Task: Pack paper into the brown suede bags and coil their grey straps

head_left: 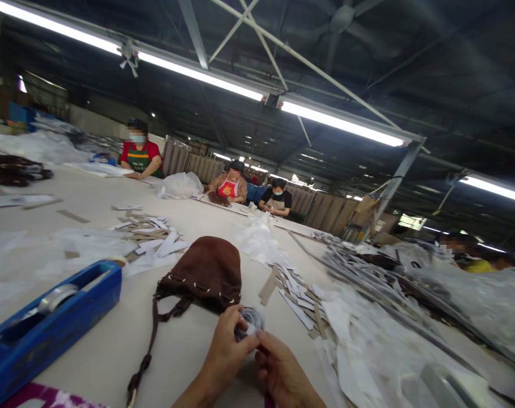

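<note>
My left hand (226, 354) and my right hand (281, 368) meet low in the head view, pinching a small roll of clear or white tape (249, 323) between their fingers. Just above them lies a brown suede drawstring bucket bag (202, 275) with metal eyelets. Its dark strap (150, 340) trails toward the near edge, left of my left hand. A blue tape dispenser (49, 323) with a silver roll lies further left. Right of my right hand is a pile of cut tan and white strips (300, 300).
The long cream work table (113, 362) holds a second strip pile (149, 238), white plastic sheets and bagged items. Several seated co-workers work along its far side, and a person's head shows at the right. Dark brown pieces lie at the far left.
</note>
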The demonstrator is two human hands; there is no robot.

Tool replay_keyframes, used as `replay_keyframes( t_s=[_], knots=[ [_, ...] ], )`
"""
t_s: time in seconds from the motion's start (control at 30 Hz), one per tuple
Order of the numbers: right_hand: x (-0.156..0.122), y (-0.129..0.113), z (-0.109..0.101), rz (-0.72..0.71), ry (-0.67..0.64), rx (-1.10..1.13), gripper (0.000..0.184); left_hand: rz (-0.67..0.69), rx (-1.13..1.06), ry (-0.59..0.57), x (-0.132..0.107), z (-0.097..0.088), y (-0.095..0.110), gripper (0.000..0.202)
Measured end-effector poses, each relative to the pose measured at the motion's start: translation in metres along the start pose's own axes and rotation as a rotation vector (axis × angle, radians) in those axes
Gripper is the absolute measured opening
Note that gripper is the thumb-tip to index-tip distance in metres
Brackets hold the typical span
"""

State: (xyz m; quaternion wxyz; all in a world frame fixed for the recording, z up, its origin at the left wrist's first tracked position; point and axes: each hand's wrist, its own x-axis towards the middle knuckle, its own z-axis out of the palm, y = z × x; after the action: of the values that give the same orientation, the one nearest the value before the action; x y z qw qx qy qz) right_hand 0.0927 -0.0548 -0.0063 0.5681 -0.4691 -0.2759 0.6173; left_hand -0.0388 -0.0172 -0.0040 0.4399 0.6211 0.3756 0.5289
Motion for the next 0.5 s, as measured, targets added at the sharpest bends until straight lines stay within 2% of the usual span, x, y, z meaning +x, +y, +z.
replay_keyframes(
  t_s=[0.13, 0.23, 0.37, 0.43, 0.5],
  knots=[
    [0.007, 0.006, 0.002, 0.091, 0.055, 0.152, 0.047, -0.015, -0.005, 0.025, -0.003, 0.003, 0.001, 0.024],
    [0.010, 0.009, 0.004, 0.116, 0.004, 0.210, 0.050, -0.077, -0.026, 0.028, -0.005, 0.004, -0.001, 0.030],
    [0.012, 0.011, 0.002, 0.066, -0.063, 0.218, 0.048, -0.117, -0.042, 0.044, -0.002, 0.004, -0.005, 0.041],
    [0.013, 0.012, -0.001, 0.051, -0.098, 0.221, 0.046, -0.126, -0.087, 0.052, 0.002, 0.001, -0.007, 0.035],
    [0.014, 0.013, -0.004, 0.051, -0.116, 0.228, 0.045, -0.142, -0.160, 0.058, 0.007, -0.002, -0.009, 0.019]
  ],
)
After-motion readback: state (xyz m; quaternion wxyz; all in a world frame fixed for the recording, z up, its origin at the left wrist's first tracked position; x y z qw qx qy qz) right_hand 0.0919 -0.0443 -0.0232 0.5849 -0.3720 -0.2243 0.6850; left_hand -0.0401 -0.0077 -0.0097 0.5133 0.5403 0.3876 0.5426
